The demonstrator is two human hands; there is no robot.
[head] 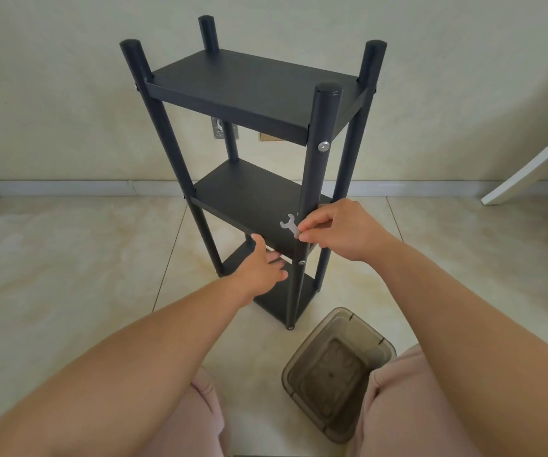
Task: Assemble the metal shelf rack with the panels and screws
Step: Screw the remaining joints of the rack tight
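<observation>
A black metal shelf rack [249, 166] stands upright on the tiled floor [68, 252] close to a pale wall [68, 94], with four round posts and three flat panels fixed between them. The top panel [253, 90] sits just below the post tops, the middle panel [249, 206] lies about halfway down, and the bottom panel [282, 301] rests near the floor. A silver screw head [323, 146] shows on the nearest post [315, 179] just under the top panel, and a smaller screw [302, 263] shows lower on the same post, below the middle panel. The right hand [338, 229] pinches a small flat silver wrench [289, 224] between thumb and fingertips, holding it over the middle panel right beside the nearest post, its forked end pointing up and left. The left hand [261, 262] reaches in under the front edge of the middle panel, thumb up against that edge and fingers extended beneath it; whether the fingers press the underside cannot be told. A translucent grey-brown plastic bin [335, 374] lies on the floor near the rack's front foot, between the person's knees, which are covered in pink fabric [394, 390]. A white furniture leg [529, 166] slants down at the right edge, and a metal plate [219, 128] is set in the wall behind the rack.
</observation>
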